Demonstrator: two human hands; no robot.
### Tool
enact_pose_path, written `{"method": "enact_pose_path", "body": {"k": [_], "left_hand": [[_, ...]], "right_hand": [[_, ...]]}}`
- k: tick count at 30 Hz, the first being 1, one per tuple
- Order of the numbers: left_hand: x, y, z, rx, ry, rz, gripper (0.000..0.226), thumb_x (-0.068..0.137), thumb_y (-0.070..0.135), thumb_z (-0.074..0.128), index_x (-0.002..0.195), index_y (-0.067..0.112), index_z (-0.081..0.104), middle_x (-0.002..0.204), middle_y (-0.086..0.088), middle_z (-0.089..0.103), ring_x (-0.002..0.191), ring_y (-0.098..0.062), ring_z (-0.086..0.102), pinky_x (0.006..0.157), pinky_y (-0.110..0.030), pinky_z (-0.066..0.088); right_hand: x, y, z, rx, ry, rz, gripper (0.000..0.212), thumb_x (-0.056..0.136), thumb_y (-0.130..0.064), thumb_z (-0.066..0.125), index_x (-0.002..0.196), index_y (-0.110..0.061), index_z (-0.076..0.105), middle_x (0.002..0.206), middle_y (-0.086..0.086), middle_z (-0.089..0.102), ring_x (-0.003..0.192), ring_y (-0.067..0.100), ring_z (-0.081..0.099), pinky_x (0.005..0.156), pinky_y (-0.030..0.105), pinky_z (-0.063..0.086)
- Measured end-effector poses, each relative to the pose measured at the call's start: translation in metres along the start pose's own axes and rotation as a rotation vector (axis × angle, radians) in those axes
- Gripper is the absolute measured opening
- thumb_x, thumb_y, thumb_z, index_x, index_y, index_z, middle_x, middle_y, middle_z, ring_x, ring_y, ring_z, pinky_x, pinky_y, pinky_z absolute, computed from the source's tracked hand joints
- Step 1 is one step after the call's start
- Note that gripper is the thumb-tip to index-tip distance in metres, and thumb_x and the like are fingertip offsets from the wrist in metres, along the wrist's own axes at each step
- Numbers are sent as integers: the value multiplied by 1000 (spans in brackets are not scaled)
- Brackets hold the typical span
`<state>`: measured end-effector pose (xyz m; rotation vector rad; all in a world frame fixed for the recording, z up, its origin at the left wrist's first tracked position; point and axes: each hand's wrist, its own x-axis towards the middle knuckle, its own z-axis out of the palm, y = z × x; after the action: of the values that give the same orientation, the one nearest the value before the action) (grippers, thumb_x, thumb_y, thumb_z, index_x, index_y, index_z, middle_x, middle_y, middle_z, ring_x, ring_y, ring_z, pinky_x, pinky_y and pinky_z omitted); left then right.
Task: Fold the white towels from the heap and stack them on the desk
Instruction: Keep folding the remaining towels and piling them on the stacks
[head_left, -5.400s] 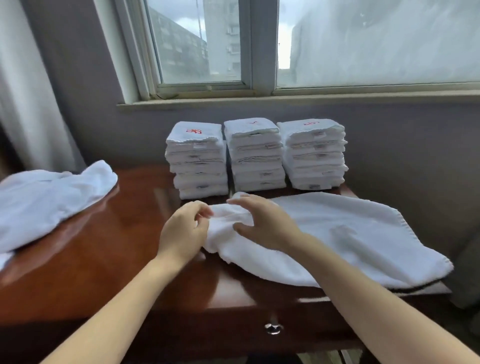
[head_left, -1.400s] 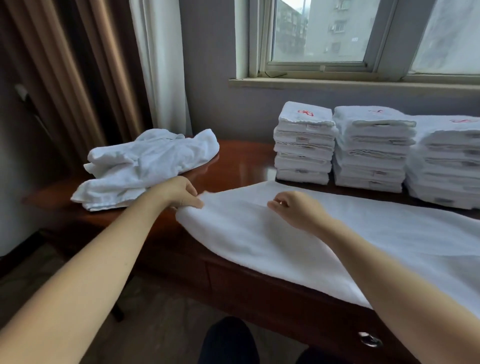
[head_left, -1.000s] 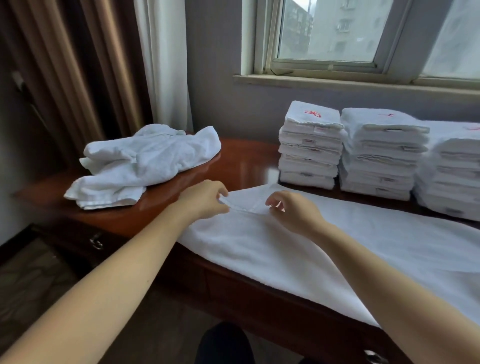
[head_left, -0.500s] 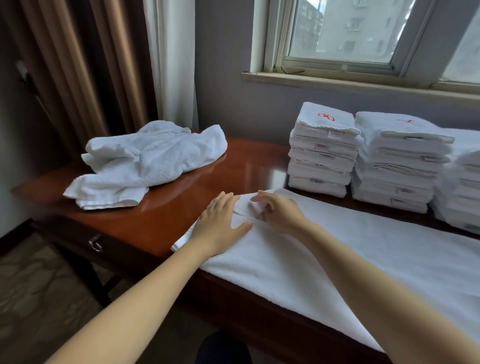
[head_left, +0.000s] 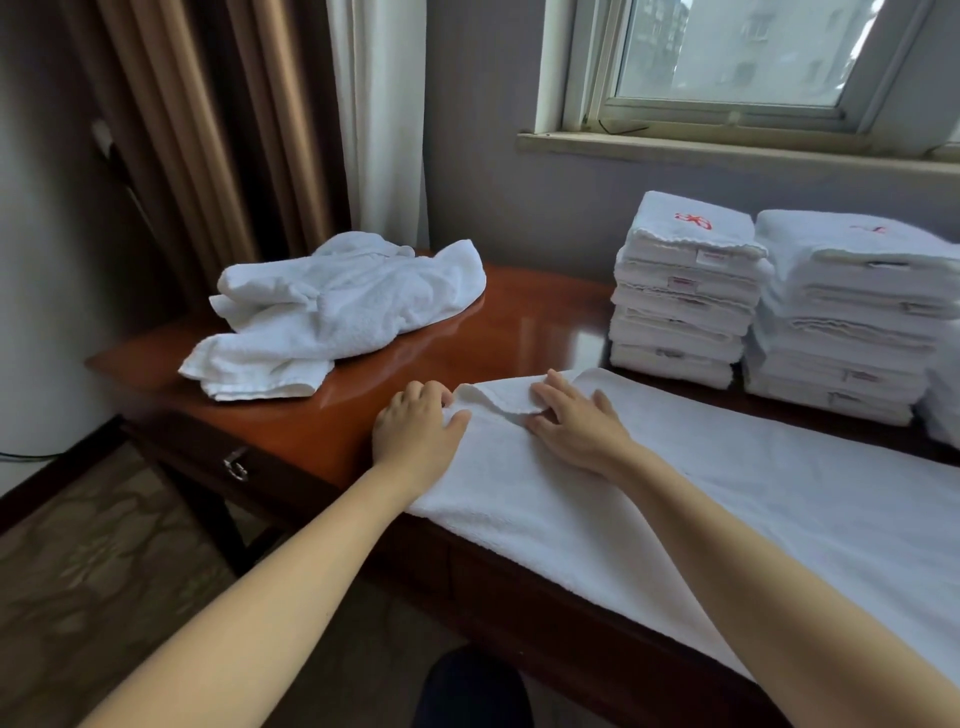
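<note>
A long white towel (head_left: 727, 499) lies spread flat along the front of the wooden desk (head_left: 363, 410). My left hand (head_left: 415, 431) rests at its left end, fingers curled over the edge. My right hand (head_left: 576, 426) lies flat on the towel just right of a small turned-up fold at that end. A heap of crumpled white towels (head_left: 332, 312) sits on the desk's far left. Stacks of folded white towels (head_left: 685, 291) stand at the back under the window, a second stack (head_left: 847, 322) beside the first.
Brown and white curtains (head_left: 249, 130) hang behind the heap. The window sill (head_left: 727, 150) runs above the stacks. A drawer handle (head_left: 236, 467) shows on the desk front, with floor below at the left.
Both hands went from pinching the towel's left corner to pressing down on it. My left hand slid to the very end of the towel. The camera turned left from the stacks.
</note>
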<state>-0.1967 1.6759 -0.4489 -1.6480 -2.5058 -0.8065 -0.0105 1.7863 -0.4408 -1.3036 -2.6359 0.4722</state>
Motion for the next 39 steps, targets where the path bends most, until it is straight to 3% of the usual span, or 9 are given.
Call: {"method": "enact_pose_path", "body": {"k": [4, 12, 19, 22, 26, 29, 31, 35, 39], "left_hand": [[2, 0, -4, -33, 28, 87, 26, 100, 37, 47, 121, 23, 55, 121, 6, 59, 112, -17, 53, 92, -33, 39], [21, -7, -16, 22, 76, 322, 23, 102, 31, 49, 116, 20, 62, 106, 0, 60, 78, -27, 64, 62, -36, 48], [47, -16, -25, -54, -137, -2, 47, 98, 55, 40, 137, 29, 45, 97, 9, 63, 95, -17, 61, 72, -32, 44], [47, -25, -31, -9, -221, -32, 51, 96, 54, 46, 140, 30, 41, 110, 5, 63, 102, -17, 60, 77, -33, 46], [37, -34, -30, -27, -216, 21, 41, 99, 40, 49, 138, 30, 43, 112, -2, 63, 95, -18, 57, 74, -31, 42], [33, -33, -31, 7, -193, 54, 34, 101, 35, 47, 134, 27, 44, 112, -3, 62, 88, -17, 54, 72, -32, 41], [33, -29, -32, 125, -172, 85, 34, 101, 32, 47, 133, 26, 43, 121, -1, 57, 96, -21, 58, 73, -33, 43], [31, -14, -27, 211, -66, 270, 43, 98, 22, 49, 139, 31, 43, 133, 5, 46, 118, -18, 50, 87, -33, 44], [20, -1, -7, 143, -424, 360, 56, 102, 53, 29, 154, 34, 23, 164, 6, 13, 151, -13, 6, 120, -35, 10]], "right_hand": [[5, 0, 4, -104, -40, 15, 61, 100, -50, 26, 156, -28, 15, 165, -6, -1, 151, 9, 2, 120, 43, -6], [22, -1, 4, -156, -44, 12, 67, 98, -58, 23, 156, -27, 12, 165, -4, 0, 151, 12, 1, 121, 44, -5], [43, -2, 8, -133, 24, 28, 65, 98, -57, 24, 155, -27, 18, 165, -4, 5, 151, 13, 6, 121, 45, -1], [49, -1, 8, -131, 37, 31, 64, 97, -57, 24, 154, -28, 21, 165, -4, 7, 151, 13, 9, 121, 45, 1], [48, -4, 8, -81, 109, 12, 52, 98, -50, 32, 143, -26, 38, 159, -3, 26, 144, 15, 27, 119, 43, 8], [41, -8, 9, 11, 293, -27, 32, 97, -35, 42, 122, -23, 57, 136, -1, 53, 120, 17, 49, 102, 34, 29], [36, -10, 10, 33, 385, -48, 27, 96, -28, 45, 114, -24, 64, 125, -5, 61, 110, 18, 54, 84, 28, 35], [34, -10, 7, 15, 396, -82, 25, 98, -26, 48, 109, -29, 69, 115, -13, 64, 106, 17, 58, 70, 27, 40], [33, -12, 5, -18, 400, -72, 23, 98, -27, 48, 98, -26, 72, 100, -10, 66, 96, 17, 60, 60, 28, 36]]}}
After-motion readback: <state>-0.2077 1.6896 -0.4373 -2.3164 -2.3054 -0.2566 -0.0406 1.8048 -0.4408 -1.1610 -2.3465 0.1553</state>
